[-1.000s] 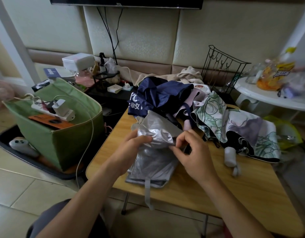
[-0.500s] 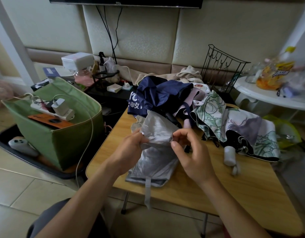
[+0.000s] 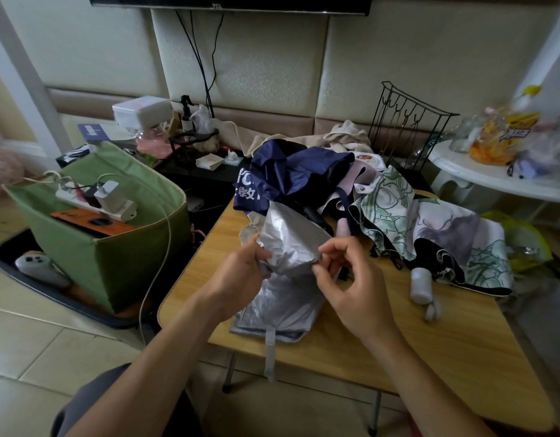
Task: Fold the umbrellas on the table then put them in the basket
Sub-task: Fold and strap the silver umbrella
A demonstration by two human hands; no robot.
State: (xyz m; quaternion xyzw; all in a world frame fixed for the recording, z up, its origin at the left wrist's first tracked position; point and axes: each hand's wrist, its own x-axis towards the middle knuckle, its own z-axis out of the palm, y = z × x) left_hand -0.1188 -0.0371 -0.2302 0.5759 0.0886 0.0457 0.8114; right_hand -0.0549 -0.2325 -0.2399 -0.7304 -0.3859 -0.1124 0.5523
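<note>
On the floor off the left edge of the surface (image 3: 461, 348) stood a green basket (image 3: 114, 257), and across its open top lay a white power strip (image 3: 95, 201) with a charger plugged in, an orange flat thing beside it and a white cable (image 3: 160, 272) hanging down the near side. The basket sat in a black tray (image 3: 48, 294) that also held a pale grey controller (image 3: 32, 263). At the near left corner of the surface lay the silver umbrella (image 3: 288, 298), its flattened lower part resting on the wood and its strap (image 3: 270, 354) drooping over the near edge. The left hand (image 3: 240, 275) gripped the raised silver cloth from the left, fingers curled into the folds. The right hand (image 3: 344, 279) pinched the right edge of the same cloth between thumb and forefinger, with the other fingers loosely curled above. Behind the silver umbrella, toward the far edge, a navy umbrella (image 3: 291, 181) with white lettering lay crumpled and unfolded. Further right, a pale umbrella with a green leaf print (image 3: 430, 228) sprawled toward the right edge, its white handle (image 3: 420, 283) lying on the wood just in front of it. Beyond the far edge stood a black wire rack (image 3: 408, 127), and off the right side a white round table (image 3: 499, 184) carried a yellow snack bag (image 3: 499, 137).
</note>
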